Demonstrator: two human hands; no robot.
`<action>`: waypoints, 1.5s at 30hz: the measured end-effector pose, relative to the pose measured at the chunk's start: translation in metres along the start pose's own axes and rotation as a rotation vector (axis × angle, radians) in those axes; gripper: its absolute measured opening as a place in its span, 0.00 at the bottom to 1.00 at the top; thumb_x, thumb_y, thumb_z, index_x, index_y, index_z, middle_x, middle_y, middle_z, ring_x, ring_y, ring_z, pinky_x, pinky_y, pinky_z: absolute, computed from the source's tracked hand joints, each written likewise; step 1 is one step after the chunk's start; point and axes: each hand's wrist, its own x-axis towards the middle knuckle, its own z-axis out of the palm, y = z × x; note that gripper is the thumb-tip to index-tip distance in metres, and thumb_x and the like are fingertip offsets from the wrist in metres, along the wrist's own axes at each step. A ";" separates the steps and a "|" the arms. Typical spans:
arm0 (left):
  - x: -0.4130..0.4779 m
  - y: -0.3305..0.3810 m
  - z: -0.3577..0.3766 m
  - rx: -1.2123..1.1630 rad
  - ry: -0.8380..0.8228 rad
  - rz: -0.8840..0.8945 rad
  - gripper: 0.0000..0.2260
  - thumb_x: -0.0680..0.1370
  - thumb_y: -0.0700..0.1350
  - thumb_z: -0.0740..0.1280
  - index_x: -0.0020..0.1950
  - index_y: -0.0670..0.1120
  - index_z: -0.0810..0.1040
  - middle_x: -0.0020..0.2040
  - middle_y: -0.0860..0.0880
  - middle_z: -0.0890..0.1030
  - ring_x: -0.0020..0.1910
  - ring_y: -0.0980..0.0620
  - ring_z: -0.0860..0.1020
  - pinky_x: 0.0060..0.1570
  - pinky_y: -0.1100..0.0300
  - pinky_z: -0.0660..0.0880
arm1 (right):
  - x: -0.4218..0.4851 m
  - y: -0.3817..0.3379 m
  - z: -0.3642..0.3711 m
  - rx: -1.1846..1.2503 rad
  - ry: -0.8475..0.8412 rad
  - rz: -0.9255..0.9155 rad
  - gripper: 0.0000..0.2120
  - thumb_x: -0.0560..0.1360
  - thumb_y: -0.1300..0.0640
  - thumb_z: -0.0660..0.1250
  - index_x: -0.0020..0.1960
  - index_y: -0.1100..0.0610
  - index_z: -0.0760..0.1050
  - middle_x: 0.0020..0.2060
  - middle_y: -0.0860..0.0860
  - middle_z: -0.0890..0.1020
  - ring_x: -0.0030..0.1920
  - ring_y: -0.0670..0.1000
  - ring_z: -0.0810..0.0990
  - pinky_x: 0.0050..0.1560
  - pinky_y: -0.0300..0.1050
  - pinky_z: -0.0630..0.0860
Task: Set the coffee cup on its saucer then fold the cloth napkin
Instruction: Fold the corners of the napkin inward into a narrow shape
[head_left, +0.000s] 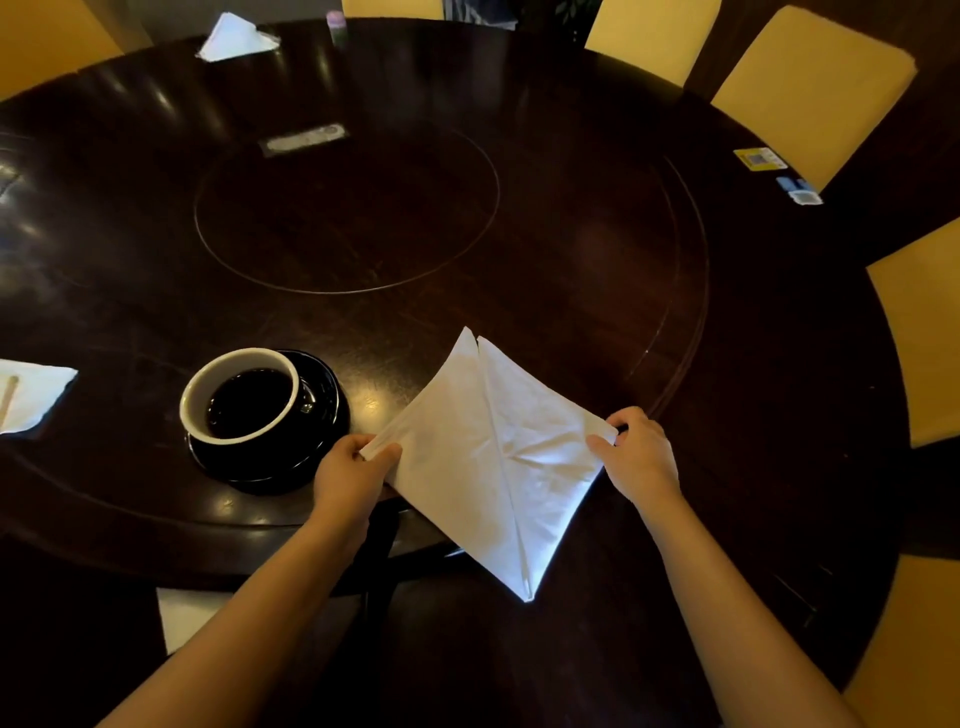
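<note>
A black coffee cup (244, 400) with a white inside, holding dark coffee, stands on its black saucer (322, 415) near the table's front left. Just right of it a white cloth napkin (498, 457) lies as a diamond, two flaps meeting along a centre seam, its near tip hanging over the table edge. My left hand (353, 478) pinches the napkin's left corner beside the saucer. The right corner is pinched by my right hand (639, 452). Both corners are lifted slightly.
The round dark wooden table (571, 249) has an inset turntable ring. A folded white napkin (234, 39) lies at the far side, another napkin (31, 395) at the left edge. Yellow chairs (810, 88) ring the table, with stickers (761, 158) at its right rim.
</note>
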 end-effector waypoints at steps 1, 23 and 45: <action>0.000 0.001 -0.001 -0.005 -0.020 -0.011 0.05 0.76 0.41 0.65 0.51 0.42 0.74 0.50 0.42 0.78 0.46 0.44 0.79 0.42 0.51 0.79 | 0.001 -0.001 -0.003 -0.017 -0.031 0.016 0.14 0.75 0.54 0.65 0.58 0.58 0.71 0.56 0.57 0.72 0.44 0.53 0.71 0.42 0.45 0.69; -0.019 0.050 -0.014 -0.257 -0.291 0.183 0.13 0.77 0.36 0.63 0.51 0.53 0.79 0.48 0.42 0.78 0.47 0.46 0.78 0.39 0.61 0.76 | -0.014 0.012 -0.070 1.043 -0.235 -0.083 0.07 0.74 0.62 0.64 0.47 0.55 0.81 0.40 0.48 0.85 0.43 0.47 0.81 0.39 0.37 0.79; -0.042 0.124 -0.040 0.150 -0.371 0.248 0.05 0.77 0.40 0.64 0.46 0.41 0.79 0.46 0.43 0.80 0.43 0.48 0.80 0.34 0.63 0.80 | -0.013 -0.010 -0.100 0.949 -0.431 -0.149 0.18 0.61 0.51 0.77 0.47 0.59 0.80 0.40 0.56 0.85 0.39 0.51 0.85 0.35 0.39 0.81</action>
